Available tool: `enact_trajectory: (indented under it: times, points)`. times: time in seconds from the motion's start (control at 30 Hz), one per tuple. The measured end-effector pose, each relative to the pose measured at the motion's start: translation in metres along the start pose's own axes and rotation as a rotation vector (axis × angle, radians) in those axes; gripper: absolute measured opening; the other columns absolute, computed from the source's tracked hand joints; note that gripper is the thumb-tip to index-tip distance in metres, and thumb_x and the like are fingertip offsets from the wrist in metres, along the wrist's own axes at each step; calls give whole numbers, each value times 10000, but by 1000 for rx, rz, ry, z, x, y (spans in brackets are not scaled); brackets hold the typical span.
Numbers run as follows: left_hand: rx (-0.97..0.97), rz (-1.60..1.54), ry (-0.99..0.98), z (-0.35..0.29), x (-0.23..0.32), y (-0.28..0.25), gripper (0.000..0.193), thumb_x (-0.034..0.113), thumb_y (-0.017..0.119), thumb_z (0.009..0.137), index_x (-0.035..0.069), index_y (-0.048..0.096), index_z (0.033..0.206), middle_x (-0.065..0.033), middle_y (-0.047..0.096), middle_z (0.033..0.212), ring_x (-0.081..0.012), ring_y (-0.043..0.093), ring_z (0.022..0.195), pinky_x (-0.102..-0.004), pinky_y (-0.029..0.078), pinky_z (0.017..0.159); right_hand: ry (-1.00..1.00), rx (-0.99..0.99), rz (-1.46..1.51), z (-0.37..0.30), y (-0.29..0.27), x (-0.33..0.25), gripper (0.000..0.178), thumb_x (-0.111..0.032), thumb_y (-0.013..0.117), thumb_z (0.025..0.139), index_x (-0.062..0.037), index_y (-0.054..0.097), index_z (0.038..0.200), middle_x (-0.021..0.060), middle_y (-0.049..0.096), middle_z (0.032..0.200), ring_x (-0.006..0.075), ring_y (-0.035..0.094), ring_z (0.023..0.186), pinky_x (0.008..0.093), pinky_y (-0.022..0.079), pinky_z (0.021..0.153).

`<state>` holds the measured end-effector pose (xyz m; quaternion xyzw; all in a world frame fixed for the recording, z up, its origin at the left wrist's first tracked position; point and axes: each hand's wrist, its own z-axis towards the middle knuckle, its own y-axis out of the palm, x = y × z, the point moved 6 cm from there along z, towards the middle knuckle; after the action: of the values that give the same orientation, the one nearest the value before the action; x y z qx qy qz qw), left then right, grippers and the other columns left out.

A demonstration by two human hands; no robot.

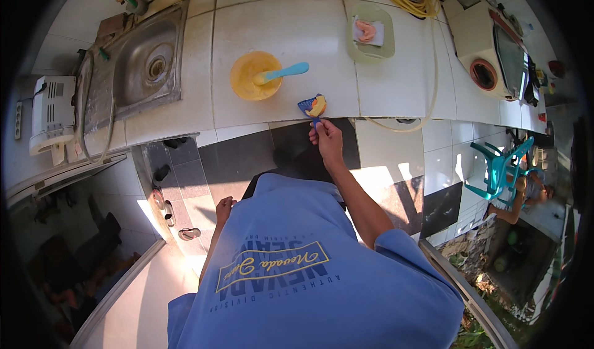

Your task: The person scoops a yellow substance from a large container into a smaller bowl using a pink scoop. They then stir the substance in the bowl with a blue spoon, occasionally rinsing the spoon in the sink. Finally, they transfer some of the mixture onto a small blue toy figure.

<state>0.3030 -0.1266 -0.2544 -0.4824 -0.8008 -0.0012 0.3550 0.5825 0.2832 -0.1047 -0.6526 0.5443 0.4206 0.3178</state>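
My right hand (328,142) is closed round the thin blue handle of a small blue, ridged scoop-like tool (304,106). A soft-looking orange and yellow lump (318,106) rests on its head, just over the counter's front edge; what the lump is, I cannot tell. Beyond it to the left stands a yellow bowl (237,77) with thick yellow batter or paste inside. A light-blue spatula (289,70) leans in the bowl, its handle over the right rim. Down beside my body on the left hangs my left hand (224,210), its fingers loosely bent and nothing seen in them.
On the white tiled counter (396,89), a pale green tray (374,52) holds pink-orange pieces on white paper. A steel sink (133,80) is at left, a cream appliance (479,52) at right. A pale hose (435,83) crosses the counter. A teal plastic chair (495,169) stands at far right.
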Motion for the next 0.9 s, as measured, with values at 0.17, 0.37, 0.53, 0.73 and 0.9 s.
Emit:
enact_trajectory:
  times: [0.17, 0.37, 0.53, 0.73, 0.9]
  points:
    - [-10, -137, -67, -15, 27, 8, 322, 244, 595, 970, -4, 602, 1174, -124, 683, 982, -148, 634, 734, -276, 537, 642, -1, -3, -1, 0, 2, -4, 234, -137, 500, 991, 31, 662, 975, 59, 654, 714, 95, 606, 606, 234, 501, 571]
    - [-31, -187, -94, -18, 24, 13, 321, 248, 580, 978, 15, 584, 1198, -139, 665, 1034, -173, 653, 781, -289, 549, 661, 26, -14, 14, 1, 3, -2, 241, -144, 509, 990, 47, 656, 985, 84, 680, 750, 108, 633, 632, 237, 513, 586]
    - [-46, -226, -117, -27, 39, 28, 301, 252, 555, 989, 48, 593, 1207, -114, 671, 1043, -168, 663, 843, -286, 537, 714, 102, -38, 143, -3, 8, -9, 246, -153, 542, 982, 67, 648, 1006, 106, 706, 817, 126, 664, 677, 229, 527, 619]
    - [-154, -323, -104, -54, 149, 64, 353, 310, 527, 999, 68, 568, 1253, -71, 660, 1074, -147, 635, 946, -283, 511, 813, 204, -29, -320, -37, -35, -27, 236, -210, 624, 944, 3, 663, 1037, 95, 712, 872, 131, 683, 757, 248, 548, 683]
    - [-739, -839, -27, -79, 275, 130, 489, 422, 409, 1037, 26, 529, 1296, -106, 644, 1126, -189, 623, 1019, -321, 511, 878, -730, -26, -631, -27, -5, -184, 277, -203, 673, 890, -25, 603, 1091, 131, 630, 1047, 244, 659, 885, 332, 546, 736]
